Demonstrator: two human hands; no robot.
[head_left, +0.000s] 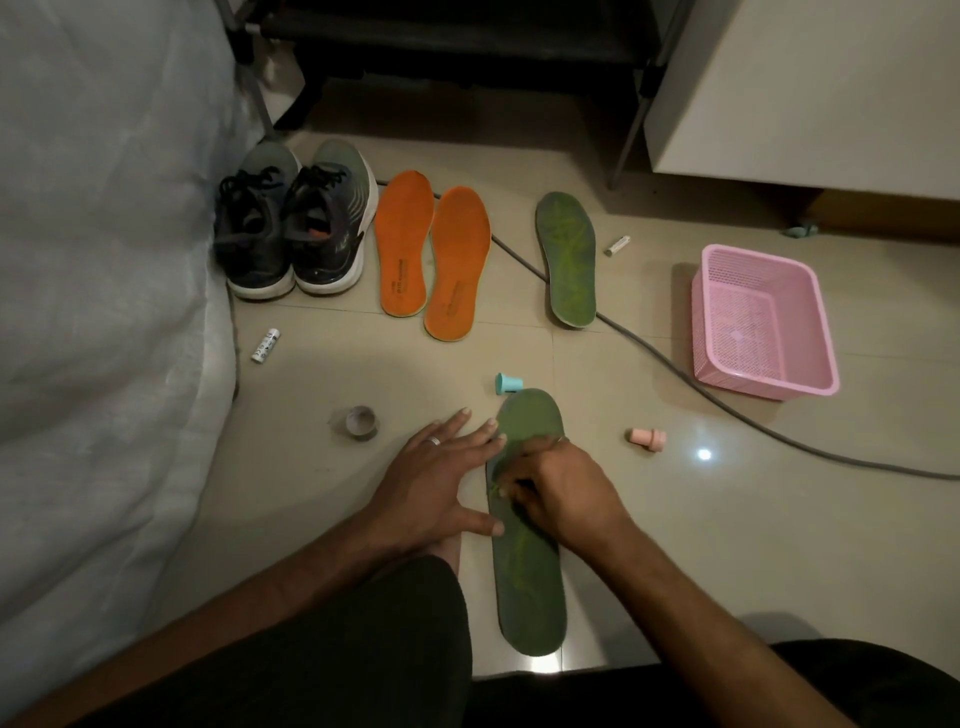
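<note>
1. Near insole (532, 571): green, flat on the floor (675, 519) just in front of me, toe pointing away.
2. Left hand (441, 483): fingers straight and spread, pressing the left edge down.
3. Right hand (556, 488): fingers curled round a small applicator, mostly hidden, its tip on the midsection.
4. Done, I judge: yellow-green streaks across the middle, and the far insole (566, 260) is streaked along its length.
5. Left, I judge: the toe area looks bare. The orange insoles (431, 249) lie beside the shoes (291, 228), not yet fitted.
</note>
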